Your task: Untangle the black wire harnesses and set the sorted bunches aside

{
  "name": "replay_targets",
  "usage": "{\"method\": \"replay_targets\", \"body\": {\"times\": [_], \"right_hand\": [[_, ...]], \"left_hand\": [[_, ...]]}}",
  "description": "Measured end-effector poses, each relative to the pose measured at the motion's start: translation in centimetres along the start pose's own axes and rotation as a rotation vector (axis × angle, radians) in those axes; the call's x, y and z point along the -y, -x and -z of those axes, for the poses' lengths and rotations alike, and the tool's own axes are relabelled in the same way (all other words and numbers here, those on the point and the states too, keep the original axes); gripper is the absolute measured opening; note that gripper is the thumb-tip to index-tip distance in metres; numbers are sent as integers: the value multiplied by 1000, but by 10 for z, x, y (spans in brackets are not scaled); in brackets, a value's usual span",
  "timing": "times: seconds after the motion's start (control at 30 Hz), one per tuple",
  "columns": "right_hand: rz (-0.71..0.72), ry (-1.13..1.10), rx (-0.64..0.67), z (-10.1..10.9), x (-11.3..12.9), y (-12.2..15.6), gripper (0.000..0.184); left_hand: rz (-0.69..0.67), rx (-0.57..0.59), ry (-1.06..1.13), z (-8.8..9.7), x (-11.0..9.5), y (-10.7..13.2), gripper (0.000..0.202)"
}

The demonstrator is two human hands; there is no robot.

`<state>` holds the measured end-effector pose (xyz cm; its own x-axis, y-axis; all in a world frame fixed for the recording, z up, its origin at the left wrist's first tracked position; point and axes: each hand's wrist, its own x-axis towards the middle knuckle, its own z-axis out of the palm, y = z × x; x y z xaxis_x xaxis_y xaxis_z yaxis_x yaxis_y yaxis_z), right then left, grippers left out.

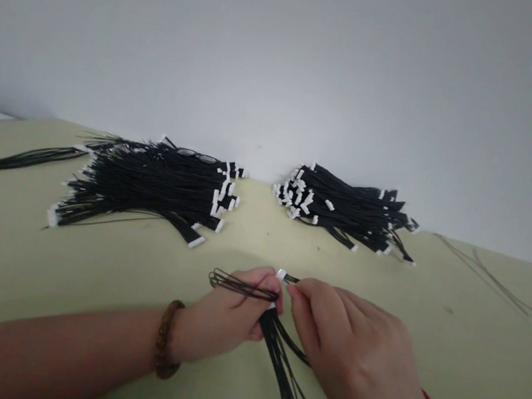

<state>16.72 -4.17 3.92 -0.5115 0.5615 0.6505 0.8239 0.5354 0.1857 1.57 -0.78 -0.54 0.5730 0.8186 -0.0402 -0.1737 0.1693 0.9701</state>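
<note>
Near the bottom middle, my left hand (pixel 224 319) is closed on a wire harness. A small white connector (pixel 281 274) sticks up from its fingertips. Black wires (pixel 284 370) hang from below that hand toward the bottom edge, and several others form loops (pixel 234 281) across its thumb. My right hand (pixel 358 351) pinches thin black wires (pixel 291 279) right beside the white connector. Whether the tips of these wires are inside the connector is too small to tell, and the right fingertips partly cover them.
At the back left lies a large pile of black wire harnesses (pixel 149 183) with white connectors. A smaller harness pile (pixel 355 202) is at the back right. Loose thin wires (pixel 492 277) lie farther right on the yellowish table (pixel 87 273). A pale wall (pixel 285 63) rises behind.
</note>
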Motion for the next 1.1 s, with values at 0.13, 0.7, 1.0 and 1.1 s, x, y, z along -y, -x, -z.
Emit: {"method": "replay_targets", "body": {"times": [0.13, 0.7, 1.0, 1.1], "right_hand": [[-3, -28, 32, -3, 2, 2, 18], [-198, -81, 214, 45, -33, 3, 23], [-286, -266, 494, 6, 13, -2, 18], [-323, -375, 531, -3, 10, -4, 17]], "left_hand": [[-24, 21, -180, 4, 0, 1, 32], [6, -249, -111, 4, -1, -14, 21], [-59, -219, -196, 5, 2, -9, 29], [-75, -179, -255, 6, 3, -8, 32]]}}
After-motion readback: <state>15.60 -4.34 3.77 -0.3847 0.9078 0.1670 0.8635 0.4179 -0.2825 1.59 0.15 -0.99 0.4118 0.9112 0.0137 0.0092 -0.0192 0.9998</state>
